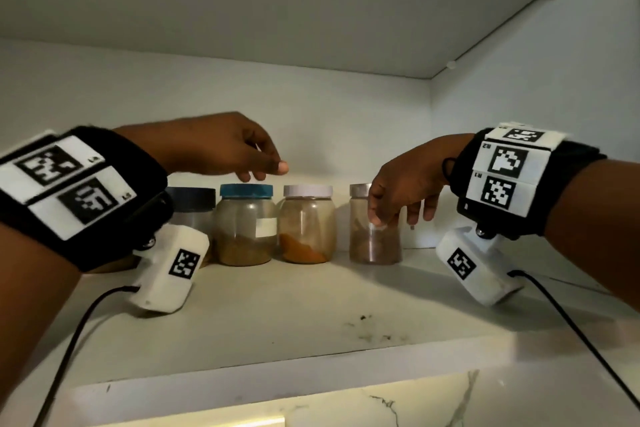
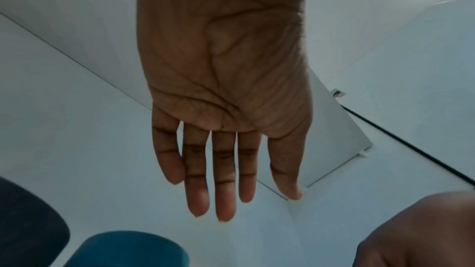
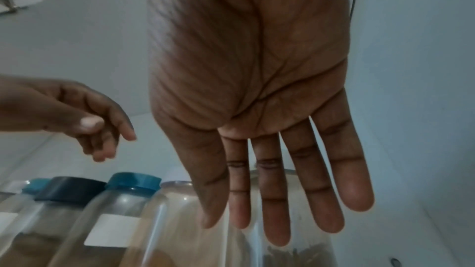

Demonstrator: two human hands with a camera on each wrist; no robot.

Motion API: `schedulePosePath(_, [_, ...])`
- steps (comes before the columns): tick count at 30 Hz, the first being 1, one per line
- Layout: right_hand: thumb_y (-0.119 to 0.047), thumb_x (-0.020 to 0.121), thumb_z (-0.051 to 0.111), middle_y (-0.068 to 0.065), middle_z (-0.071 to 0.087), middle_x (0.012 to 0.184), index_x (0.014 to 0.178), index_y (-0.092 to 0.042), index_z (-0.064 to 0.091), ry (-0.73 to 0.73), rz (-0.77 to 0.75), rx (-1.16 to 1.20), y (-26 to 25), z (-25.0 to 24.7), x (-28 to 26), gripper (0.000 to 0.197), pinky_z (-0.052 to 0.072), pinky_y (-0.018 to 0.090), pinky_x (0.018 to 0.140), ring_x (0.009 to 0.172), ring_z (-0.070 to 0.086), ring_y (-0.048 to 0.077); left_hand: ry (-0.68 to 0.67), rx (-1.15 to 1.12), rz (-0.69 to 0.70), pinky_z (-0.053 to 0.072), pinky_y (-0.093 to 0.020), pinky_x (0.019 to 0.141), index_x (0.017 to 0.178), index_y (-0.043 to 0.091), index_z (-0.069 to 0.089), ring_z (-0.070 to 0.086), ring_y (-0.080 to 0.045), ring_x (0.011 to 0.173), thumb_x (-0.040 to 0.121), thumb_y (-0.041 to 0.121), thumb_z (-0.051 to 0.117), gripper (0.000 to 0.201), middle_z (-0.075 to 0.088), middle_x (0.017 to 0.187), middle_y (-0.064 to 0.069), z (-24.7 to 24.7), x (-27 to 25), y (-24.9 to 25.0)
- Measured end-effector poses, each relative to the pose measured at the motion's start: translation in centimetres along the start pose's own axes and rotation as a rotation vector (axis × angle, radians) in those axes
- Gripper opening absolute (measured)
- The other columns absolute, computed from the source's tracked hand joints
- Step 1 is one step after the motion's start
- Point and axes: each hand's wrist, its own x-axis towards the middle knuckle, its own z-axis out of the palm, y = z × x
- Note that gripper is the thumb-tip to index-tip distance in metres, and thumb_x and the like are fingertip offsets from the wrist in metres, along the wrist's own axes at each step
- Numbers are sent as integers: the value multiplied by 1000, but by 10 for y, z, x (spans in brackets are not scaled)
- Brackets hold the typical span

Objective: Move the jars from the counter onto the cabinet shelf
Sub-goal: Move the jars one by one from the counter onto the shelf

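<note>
Several clear jars stand in a row at the back of the white cabinet shelf [image 1: 277, 322]: a dark-lidded jar [image 1: 194, 215], a blue-lidded jar [image 1: 246, 225], a white-lidded jar [image 1: 307, 224] and a silver-lidded jar [image 1: 374, 243]. My left hand [image 1: 266, 172] hovers just above the blue lid [image 2: 128, 249], fingers straight in the left wrist view, holding nothing. My right hand [image 1: 394, 215] hangs in front of the silver-lidded jar [image 3: 303, 251] with fingers [image 3: 272, 210] extended and empty; whether it touches the jar I cannot tell.
The upper shelf's underside [image 1: 277, 10] sits close overhead and the cabinet's right wall [image 1: 536, 97] is beside my right wrist. More jars continue to the left [image 3: 36, 184]. Black cables [image 1: 571, 322] trail from both wrists over the shelf's front edge.
</note>
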Motion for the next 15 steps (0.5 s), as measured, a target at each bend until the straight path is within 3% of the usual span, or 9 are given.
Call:
schedulePosePath(3, [-21, 88, 64, -1, 62, 108, 100, -26, 67, -65, 85, -66, -9, 5, 12, 13, 54, 36, 80, 98, 61, 25, 17, -34, 32, 48, -27, 71, 101, 23, 68, 66, -10, 83, 72, 54, 60, 44, 71, 90, 4, -3, -8, -1])
schedulePosePath(6, [-19, 89, 64, -9, 54, 97, 120, -24, 63, -64, 108, -87, -20, 10, 21, 31, 52, 38, 88, 115, 55, 28, 51, -66, 42, 49, -26, 71, 101, 21, 68, 67, -11, 82, 76, 52, 61, 41, 71, 90, 4, -6, -13, -3])
schedulePosePath(10, [-10, 90, 61, -6, 52, 91, 122, -22, 61, -41, 74, -34, -31, 13, 23, 35, 50, 39, 89, 108, 56, 32, 91, -91, 53, 48, -25, 67, 104, 19, 66, 66, -12, 81, 82, 49, 59, 38, 70, 89, 3, -7, -13, -6])
schedulePosePath(15, [-3, 89, 56, 0, 59, 99, 98, -30, 65, 7, -3, 16, -38, 11, 12, 29, 51, 38, 90, 97, 54, 17, 87, -124, 65, 47, -24, 64, 102, 18, 67, 66, -12, 79, 83, 47, 59, 35, 70, 88, 3, -8, -12, -10])
